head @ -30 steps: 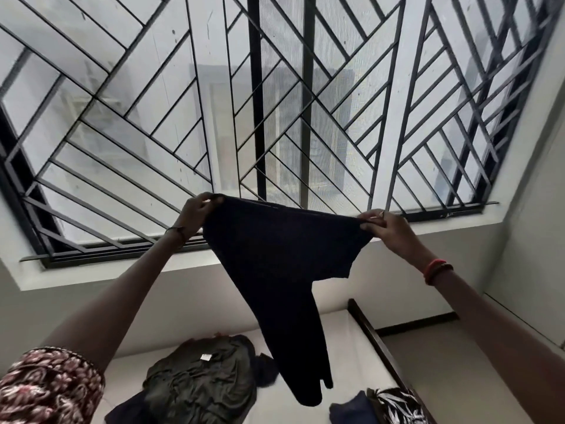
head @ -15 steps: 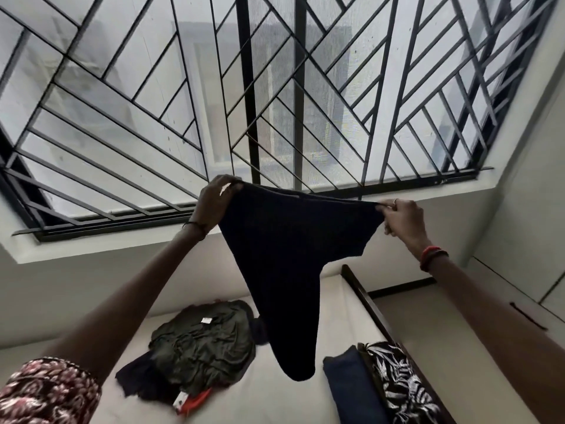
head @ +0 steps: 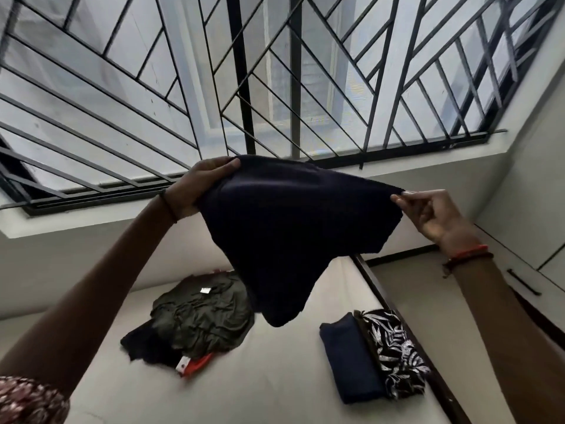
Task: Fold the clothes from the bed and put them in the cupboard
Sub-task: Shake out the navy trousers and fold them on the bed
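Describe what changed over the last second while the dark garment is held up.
The right hand sank below the window sill, tilting the top edge of the dark garment down to the right. The left hand and the right keep their grips. The olive clothes pile and folded navy garment on the bed lie unmoved.

Short sleeve (head: 27, 399) at 7 o'clock, dark w/ red-pink floral print. Forearms bare. Thin dark band (head: 168, 206) w/ red bit behind L hand (head: 201, 185); red + dark thread bangles (head: 467, 255) behind R hand (head: 434, 215), loose end dangling.
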A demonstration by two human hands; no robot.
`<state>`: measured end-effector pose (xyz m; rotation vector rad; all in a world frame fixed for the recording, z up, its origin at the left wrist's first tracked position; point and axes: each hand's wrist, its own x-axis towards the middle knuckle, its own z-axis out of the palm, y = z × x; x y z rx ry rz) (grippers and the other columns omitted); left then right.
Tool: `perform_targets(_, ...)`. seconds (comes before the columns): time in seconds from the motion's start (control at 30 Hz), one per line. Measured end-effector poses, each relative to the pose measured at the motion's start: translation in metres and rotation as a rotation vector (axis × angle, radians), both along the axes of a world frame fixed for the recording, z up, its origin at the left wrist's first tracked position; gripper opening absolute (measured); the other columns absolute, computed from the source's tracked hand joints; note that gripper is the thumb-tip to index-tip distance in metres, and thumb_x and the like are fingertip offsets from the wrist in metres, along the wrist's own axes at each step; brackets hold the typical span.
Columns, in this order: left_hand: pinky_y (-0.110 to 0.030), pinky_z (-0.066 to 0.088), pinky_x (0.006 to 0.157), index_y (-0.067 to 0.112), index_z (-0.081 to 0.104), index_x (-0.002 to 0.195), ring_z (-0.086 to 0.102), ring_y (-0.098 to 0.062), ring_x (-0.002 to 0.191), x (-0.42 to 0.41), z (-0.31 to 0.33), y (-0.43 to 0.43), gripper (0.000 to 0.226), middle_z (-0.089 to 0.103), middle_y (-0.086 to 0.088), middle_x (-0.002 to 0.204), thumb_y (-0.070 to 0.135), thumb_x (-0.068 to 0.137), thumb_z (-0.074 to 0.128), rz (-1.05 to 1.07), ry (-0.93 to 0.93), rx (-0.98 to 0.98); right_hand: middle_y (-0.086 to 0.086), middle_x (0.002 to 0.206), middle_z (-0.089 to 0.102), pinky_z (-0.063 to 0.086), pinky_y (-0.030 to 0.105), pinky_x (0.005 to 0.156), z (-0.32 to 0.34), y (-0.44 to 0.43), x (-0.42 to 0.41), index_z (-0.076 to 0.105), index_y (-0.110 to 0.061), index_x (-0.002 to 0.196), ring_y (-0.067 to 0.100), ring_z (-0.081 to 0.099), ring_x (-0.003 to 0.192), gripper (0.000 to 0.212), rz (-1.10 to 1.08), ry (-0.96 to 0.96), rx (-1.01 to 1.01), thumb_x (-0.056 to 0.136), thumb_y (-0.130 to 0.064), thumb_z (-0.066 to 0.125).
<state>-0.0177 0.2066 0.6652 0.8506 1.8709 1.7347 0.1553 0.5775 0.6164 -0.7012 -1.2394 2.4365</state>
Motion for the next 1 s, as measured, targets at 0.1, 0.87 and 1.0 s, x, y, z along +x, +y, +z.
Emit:
perform_targets(0.1,-0.013,0.05,0.057,0.019,0.064,0.099,0.064,-0.002,0.066,-0.014,-0.007,0.011,0.014,0.069,0.003,0.08,0.02,0.096,0.05,0.101,0.245,-0.214,0.02,0.064,0.069,0.055,0.018,0.054,-0.023,0.002,-0.014,0.058,0.01,0.081,0.024,0.072,0.064,0.018,-0.01,-0.043,0.021,0.086,0.014,0.041)
perform_targets(0.87,-0.027,0.043,0.073,0.015,0.067,0.11,0.065,-0.022,0.097,-0.145,-0.108,0.108,0.023,0.071,-0.007,0.105,0.026,0.094,0.054,0.54,0.898,-0.346,0.001,0.063,0.071,0.058,0.025,0.071,-0.086,0.043,-0.151,0.061,-0.006,0.085,0.014,0.07,0.065,0.025,-0.338,0.148,0.178,0.096,0.005,0.041)
perform_targets(1.0,-0.032,0.049,0.069,0.03,0.063,0.105,0.066,-0.025,0.084,-0.112,-0.177,0.072,0.023,0.071,-0.007,0.097,0.032,0.094,0.043,0.399,0.904,-0.391,-0.004,0.069,0.072,0.057,0.022,0.071,-0.14,0.024,-0.113,0.064,-0.01,0.089,0.011,0.07,0.069,0.028,-0.317,0.07,0.25,0.096,0.005,0.042)
